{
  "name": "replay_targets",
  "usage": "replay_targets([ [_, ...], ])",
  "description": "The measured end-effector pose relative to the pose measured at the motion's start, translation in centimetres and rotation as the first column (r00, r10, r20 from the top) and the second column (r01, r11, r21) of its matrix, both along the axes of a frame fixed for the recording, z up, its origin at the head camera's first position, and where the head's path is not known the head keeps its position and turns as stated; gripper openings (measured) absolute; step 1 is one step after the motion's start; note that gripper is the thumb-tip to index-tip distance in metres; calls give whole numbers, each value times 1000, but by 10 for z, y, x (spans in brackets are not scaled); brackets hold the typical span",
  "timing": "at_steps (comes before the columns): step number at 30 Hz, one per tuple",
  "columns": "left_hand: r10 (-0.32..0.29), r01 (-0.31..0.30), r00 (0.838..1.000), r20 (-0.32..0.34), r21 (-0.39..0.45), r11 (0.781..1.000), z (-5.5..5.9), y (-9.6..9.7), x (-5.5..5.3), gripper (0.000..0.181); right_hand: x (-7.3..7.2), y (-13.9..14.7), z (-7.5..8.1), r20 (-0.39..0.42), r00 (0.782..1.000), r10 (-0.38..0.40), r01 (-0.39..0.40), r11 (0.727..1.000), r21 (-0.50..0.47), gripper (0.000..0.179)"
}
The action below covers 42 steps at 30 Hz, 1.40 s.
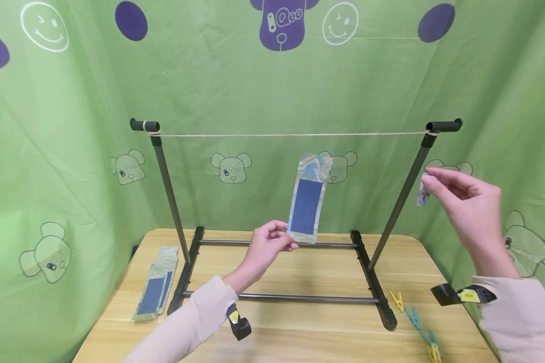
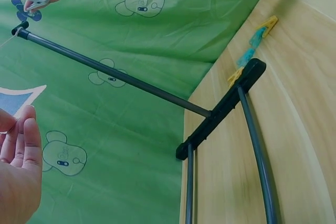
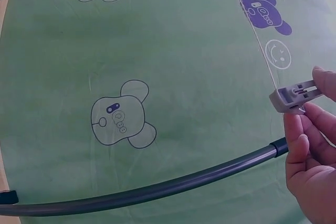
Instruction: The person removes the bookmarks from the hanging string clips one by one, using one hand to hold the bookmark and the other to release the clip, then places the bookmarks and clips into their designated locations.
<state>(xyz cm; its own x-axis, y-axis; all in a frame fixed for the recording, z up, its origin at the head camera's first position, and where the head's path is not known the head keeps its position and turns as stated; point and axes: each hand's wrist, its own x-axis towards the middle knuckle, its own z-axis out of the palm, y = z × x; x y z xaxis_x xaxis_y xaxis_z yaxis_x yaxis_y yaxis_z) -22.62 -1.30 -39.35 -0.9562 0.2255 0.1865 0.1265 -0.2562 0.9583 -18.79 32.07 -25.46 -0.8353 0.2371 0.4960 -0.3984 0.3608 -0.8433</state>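
My left hand (image 1: 268, 247) pinches the bottom edge of a tall narrow card (image 1: 307, 204) with a dark blue panel and a pale map-like border. The card stands nearly upright, tilted a little right, in front of the green curtain and below the string (image 1: 272, 135). Out at the right, beside the rack's right post, my right hand (image 1: 474, 212) holds a pale grey clothespin (image 1: 421, 194) between thumb and fingers. In the right wrist view the clothespin (image 3: 296, 97) points toward the left. Only a corner of the card (image 2: 23, 98) shows in the left wrist view.
A black rack (image 1: 281, 298) stands on the wooden table (image 1: 300, 333), the string tied between its two posts. Several similar cards (image 1: 156, 285) lie at the left. Several clothespins lie in a row at the front right, among them a yellow clothespin (image 1: 397, 301) and a blue clothespin (image 1: 413, 318).
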Motion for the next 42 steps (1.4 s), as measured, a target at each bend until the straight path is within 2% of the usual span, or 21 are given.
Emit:
replay_targets([
  [7,17,-16,1000,4,-17,1000,-4,-11,3,22,3,5,-7,62,998,-31,31,1000,6,36],
  [17,33,-32,999,27,-35,999,-12,-25,10,21,9,17,-19,141,986,-89,72,990,122,42],
  [25,68,-67,997,40,-17,998,-12,-37,14,23,15,28,-32,189,978,-91,77,994,77,41],
  [42,128,-131,986,104,24,991,-19,-64,21,21,22,43,-63,221,971,-90,87,996,26,41],
])
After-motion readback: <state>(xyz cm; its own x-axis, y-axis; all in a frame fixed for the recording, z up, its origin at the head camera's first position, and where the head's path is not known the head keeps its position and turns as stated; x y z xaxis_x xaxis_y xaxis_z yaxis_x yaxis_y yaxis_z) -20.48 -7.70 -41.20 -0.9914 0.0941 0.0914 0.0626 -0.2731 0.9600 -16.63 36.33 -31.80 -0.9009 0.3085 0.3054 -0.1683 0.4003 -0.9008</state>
